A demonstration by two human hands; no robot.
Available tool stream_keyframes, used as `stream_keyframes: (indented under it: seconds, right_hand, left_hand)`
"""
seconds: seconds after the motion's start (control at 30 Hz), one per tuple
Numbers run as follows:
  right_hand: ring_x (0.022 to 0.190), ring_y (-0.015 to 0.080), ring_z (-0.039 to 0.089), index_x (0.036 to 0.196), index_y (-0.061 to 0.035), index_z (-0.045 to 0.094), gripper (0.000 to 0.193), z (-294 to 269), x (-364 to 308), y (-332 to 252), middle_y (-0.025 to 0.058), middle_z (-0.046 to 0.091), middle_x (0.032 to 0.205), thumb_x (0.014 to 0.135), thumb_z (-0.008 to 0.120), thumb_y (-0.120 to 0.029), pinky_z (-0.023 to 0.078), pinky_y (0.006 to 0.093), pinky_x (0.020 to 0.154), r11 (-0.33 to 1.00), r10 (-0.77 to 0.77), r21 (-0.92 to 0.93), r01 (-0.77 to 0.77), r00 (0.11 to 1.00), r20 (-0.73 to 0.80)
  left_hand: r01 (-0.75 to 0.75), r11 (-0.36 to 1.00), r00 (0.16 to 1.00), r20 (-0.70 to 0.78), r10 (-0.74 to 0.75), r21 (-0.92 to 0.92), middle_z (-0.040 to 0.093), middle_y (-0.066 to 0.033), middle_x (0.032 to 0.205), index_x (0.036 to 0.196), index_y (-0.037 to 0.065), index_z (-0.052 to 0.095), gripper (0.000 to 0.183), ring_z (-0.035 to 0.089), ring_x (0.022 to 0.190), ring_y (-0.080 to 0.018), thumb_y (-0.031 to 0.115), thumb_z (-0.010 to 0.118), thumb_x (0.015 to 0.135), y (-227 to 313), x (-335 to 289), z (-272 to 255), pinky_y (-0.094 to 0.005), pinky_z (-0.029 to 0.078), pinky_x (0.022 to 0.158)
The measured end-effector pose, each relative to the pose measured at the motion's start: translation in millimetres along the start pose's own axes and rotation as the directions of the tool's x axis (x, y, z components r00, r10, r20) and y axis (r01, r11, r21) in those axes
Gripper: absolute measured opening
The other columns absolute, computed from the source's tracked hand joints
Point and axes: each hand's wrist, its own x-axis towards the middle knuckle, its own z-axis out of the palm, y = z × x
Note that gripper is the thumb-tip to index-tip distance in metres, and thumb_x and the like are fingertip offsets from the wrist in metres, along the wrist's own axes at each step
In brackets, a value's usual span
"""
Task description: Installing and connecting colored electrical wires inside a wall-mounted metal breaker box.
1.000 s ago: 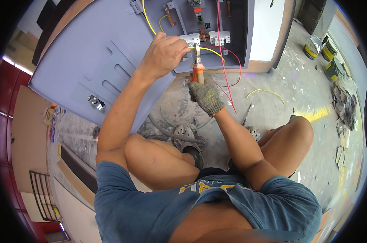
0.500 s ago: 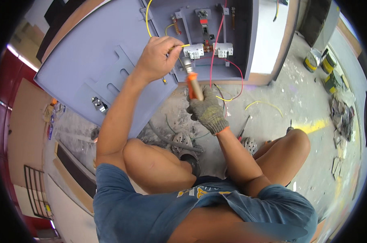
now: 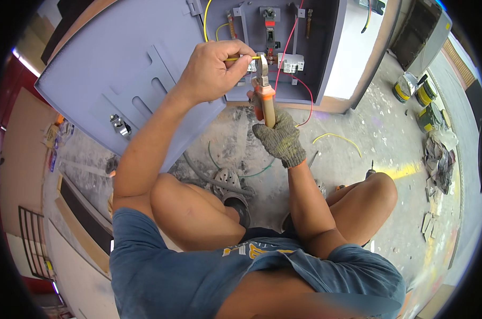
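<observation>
My bare left hand pinches a yellow wire between thumb and fingertips, with its end poking out to the right. In its grey knitted glove, my right hand is wrapped round pliers with orange and tan handles. The pliers point upward, and their jaws are at the wire's end; whether they bite on it I cannot tell. Both hands are in front of a grey metal electrical cabinet. Inside it, a white terminal block is visible, and another is partly hidden behind my left fingers.
The cabinet's door hangs open to the left. A red wire loops out of the cabinet. On the floor lie a yellow wire piece, a green wire and corrugated conduit. Paint cans and crumpled paper are at right.
The pliers have risen from below the wire to its end, now upright beside my left fingertips. My left hand has shifted slightly right and up, still pinching the wire. The view has shifted a little.
</observation>
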Motion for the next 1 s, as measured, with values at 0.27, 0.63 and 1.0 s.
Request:
stream_keyframes:
  seconds: [0.27, 0.63, 1.0]
  right_hand:
    - [0.111, 0.0344, 0.062, 0.132, -0.0095, 0.054, 0.061, 4.6, 8.5, 9.0, 0.0144, 0.062, 0.123, 0.072, 0.055, 0.002, 0.049, 0.0377, 0.094, 0.972, -0.214, 0.069, 0.224, 0.968, -0.132]
    - [0.094, 0.0352, 0.063, 0.119, -0.0048, 0.057, 0.047, 2.3, 6.2, 28.2, 0.0158, 0.063, 0.105, 0.073, 0.061, -0.002, 0.05, 0.042, 0.087, 0.993, -0.108, -0.074, 0.097, 0.98, -0.17]
    - [0.082, 0.0255, 0.065, 0.115, 0.0021, 0.061, 0.036, -47.3, 45.7, -37.9, 0.0152, 0.066, 0.099, 0.085, 0.067, -0.017, 0.055, 0.0332, 0.079, 0.159, -0.057, 0.82, -0.55, 0.824, 0.564]
  left_hand:
    - [0.058, 0.998, 0.998, 0.021, -0.058, -0.025, 0.064, -0.0003, 0.071, 0.096, -0.002, 0.071, 0.014, 0.049, 0.063, -0.0031, 0.008, 0.063, 0.092, 6.9, 0.0, 2.2, -0.0228, 0.04, 0.055]
    - [0.052, 0.997, 0.998, 0.03, -0.05, -0.065, 0.064, 0.0003, 0.073, 0.094, -0.002, 0.068, 0.012, 0.052, 0.067, -0.0024, 0.007, 0.061, 0.093, 2.9, 0.4, 6.6, -0.022, 0.043, 0.058]
    - [-0.474, 0.755, 0.878, 0.304, 0.369, 0.453, 0.051, -0.0058, 0.073, 0.078, 0.007, 0.051, 0.015, 0.055, 0.073, -0.026, 0.011, 0.064, 0.084, -86.6, -15.3, 31.9, -0.037, 0.041, 0.076]
